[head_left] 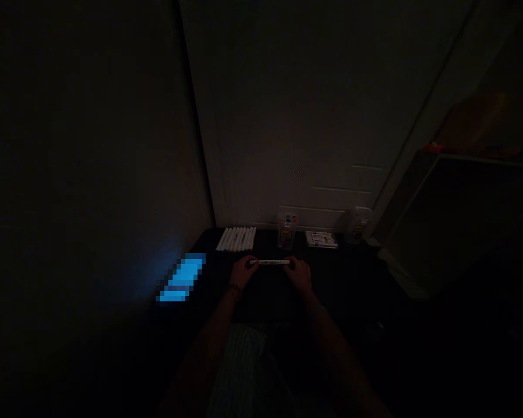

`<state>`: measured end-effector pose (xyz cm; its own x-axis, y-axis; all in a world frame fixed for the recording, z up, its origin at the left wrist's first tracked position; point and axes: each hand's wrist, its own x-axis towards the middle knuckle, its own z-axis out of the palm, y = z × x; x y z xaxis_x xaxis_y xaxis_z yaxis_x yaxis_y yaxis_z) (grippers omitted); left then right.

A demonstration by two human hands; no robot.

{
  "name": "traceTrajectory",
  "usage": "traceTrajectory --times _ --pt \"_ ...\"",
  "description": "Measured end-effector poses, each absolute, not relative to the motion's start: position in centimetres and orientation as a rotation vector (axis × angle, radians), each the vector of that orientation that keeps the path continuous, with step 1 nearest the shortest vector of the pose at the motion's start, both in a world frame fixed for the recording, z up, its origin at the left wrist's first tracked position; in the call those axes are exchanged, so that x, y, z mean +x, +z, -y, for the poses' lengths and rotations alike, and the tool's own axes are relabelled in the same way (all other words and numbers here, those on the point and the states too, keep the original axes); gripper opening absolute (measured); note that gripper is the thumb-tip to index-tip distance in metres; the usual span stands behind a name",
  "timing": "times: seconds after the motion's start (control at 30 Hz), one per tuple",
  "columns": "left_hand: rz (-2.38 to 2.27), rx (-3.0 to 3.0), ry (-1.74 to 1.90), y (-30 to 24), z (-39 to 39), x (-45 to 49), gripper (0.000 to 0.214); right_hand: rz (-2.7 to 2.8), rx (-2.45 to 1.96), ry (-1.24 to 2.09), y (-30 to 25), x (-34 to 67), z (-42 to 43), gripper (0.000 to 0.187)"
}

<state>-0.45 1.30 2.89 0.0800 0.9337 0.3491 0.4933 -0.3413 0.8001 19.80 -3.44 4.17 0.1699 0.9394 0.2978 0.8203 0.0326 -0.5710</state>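
Between my two hands a white marker (270,262) lies level, with dark print along its barrel. My left hand (243,271) pinches its left end, and my right hand (299,273) pinches its right end. Behind my left hand a row of several white markers (236,238) lies side by side on the dark table (270,296). A clear case (286,232) with a few colored-tipped items in it stands upright beyond the held marker. To the right of it lies a flat pack of white markers (321,239). The room is very dark, so fine detail is lost.
A glowing blue pixelated screen (182,280) is at the table's left. Another clear container (358,225) stands at the back right corner. A pale wall (287,116) rises behind the table, and a shelf unit (436,168) with items on top stands at the right.
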Motion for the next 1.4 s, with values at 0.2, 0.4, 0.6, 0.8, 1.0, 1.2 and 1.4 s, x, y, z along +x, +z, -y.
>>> traceTrajectory --times 0.2,0.4,0.6,0.8,1.0,1.2,1.4 --pt "-1.363 1.908 1.204 3.00 -1.23 -0.34 0.027 1.659 -1.819 0.255 4.50 19.76 3.52 0.024" --pt "-1.349 1.934 1.194 3.03 -1.17 -0.40 0.028 1.660 -1.820 0.236 4.29 19.80 3.43 0.025" --pt "-1.359 1.923 1.188 3.26 -1.02 -0.37 0.025 1.662 -1.806 0.245 4.38 19.86 3.43 0.025" --pt "-1.402 1.927 1.162 3.19 -1.10 -0.43 0.024 1.668 -1.801 0.227 4.50 19.80 3.61 0.026" --pt "-1.405 1.949 1.143 3.17 -1.16 -0.59 0.023 1.668 -1.842 0.230 4.34 19.84 3.33 0.026" --pt "-1.377 1.994 1.169 3.07 -1.26 -0.77 0.024 1.666 -1.819 0.213 4.03 19.94 3.27 0.026" --pt "-1.406 1.963 1.161 2.76 -1.36 -0.64 0.026 1.672 -1.823 0.221 4.13 19.87 3.32 0.026"
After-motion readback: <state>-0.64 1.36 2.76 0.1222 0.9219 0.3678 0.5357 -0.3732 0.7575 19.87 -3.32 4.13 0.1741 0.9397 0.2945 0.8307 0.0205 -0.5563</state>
